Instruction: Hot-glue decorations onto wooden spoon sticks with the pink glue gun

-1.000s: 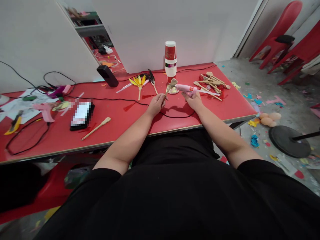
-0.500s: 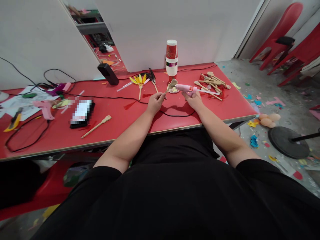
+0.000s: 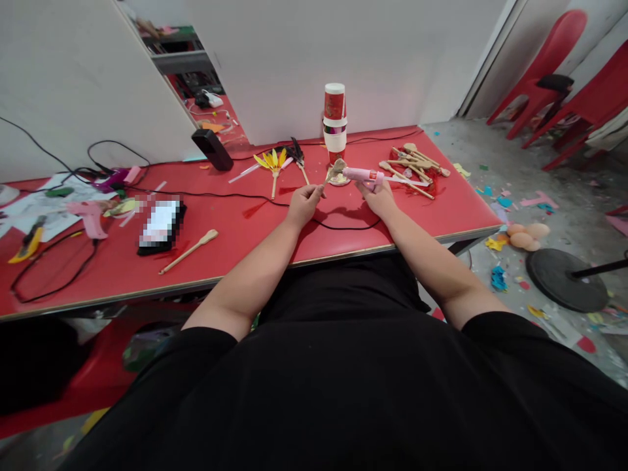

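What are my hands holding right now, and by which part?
Left hand: a wooden paddle, by its thin handle. Right hand: a pink glue gun, by its grip, mostly hidden.

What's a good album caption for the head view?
Left hand holds a wooden stick, right hand a pink glue gun.

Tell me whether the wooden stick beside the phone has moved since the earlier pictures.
No: the stick shows no shift either way against the table's front edge.
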`<state>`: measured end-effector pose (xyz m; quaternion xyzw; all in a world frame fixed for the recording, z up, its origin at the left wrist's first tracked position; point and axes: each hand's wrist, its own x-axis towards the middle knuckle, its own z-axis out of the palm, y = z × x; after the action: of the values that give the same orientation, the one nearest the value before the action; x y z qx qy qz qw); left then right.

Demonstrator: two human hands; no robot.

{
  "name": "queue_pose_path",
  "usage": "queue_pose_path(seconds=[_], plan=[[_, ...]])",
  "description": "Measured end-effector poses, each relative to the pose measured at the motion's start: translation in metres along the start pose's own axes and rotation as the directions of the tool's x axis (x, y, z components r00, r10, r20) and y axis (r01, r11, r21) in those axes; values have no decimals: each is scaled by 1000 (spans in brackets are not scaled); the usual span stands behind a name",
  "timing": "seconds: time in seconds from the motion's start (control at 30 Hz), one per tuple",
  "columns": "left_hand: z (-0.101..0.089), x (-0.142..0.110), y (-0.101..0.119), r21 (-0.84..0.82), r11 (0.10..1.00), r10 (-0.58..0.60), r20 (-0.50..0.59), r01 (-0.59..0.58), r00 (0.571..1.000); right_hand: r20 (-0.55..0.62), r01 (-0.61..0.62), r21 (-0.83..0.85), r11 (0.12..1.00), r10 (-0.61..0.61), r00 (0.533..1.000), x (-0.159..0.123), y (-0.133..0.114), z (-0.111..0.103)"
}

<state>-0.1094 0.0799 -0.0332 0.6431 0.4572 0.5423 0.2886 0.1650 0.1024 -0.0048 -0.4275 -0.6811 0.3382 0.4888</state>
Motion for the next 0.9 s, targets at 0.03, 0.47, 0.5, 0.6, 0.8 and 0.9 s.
queue_pose_path(seconds=[0.03,0.47,0.5,0.6,0.8,0.9], plan=[[0,0,0,7,1000,0,-2,0,1000,6,25,-5,1000,-25,1000,0,3,0],[0,0,0,19,1000,-9,-19,9,1000,-113,-99,-161,982,82,990,10,16,1],[0,0,0,18,1000,-10,-18,10,1000,-118,-102,-161,982,83,990,10,17,1],[-1,0,1,14,1000,1,-8,-1,1000,-139,-101,-169,980,78,987,10,20,2],[-1,0,3,8,1000,2,-5,-2,1000,-139,-108,-204,973,81,987,14,29,3],[-1,0,3,-3,1000,-5,-5,5,1000,-154,-131,-233,964,97,983,15,33,3]])
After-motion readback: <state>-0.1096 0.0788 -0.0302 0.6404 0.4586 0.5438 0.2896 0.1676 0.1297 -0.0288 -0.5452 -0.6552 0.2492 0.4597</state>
